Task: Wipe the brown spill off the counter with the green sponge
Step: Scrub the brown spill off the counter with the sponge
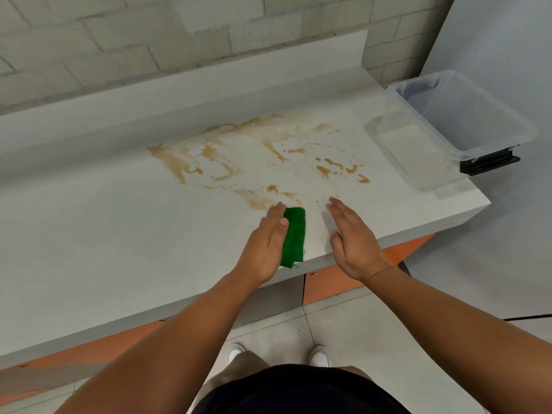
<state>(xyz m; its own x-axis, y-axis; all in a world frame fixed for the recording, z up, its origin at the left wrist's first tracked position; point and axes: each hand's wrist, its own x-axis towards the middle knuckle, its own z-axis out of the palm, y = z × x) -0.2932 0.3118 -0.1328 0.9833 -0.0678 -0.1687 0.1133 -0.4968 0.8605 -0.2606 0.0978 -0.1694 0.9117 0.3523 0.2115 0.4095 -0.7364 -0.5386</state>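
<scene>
A brown spill [257, 156] spreads in streaks and drops over the middle of the pale grey counter [104, 222]. The green sponge [295, 237] lies flat near the counter's front edge, just below the spill's near fringe. My left hand [265, 243] rests along the sponge's left side, fingers straight and together, touching it and covering part of it. My right hand [352, 237] hovers to the right of the sponge, fingers extended, apart from it and holding nothing.
A clear plastic tub [466, 121] stands on the counter's right end, over a black bracket [490, 164]. A raised backsplash and a block wall run behind. Orange cabinet fronts sit under the counter's front edge; my shoes stand on the tiled floor.
</scene>
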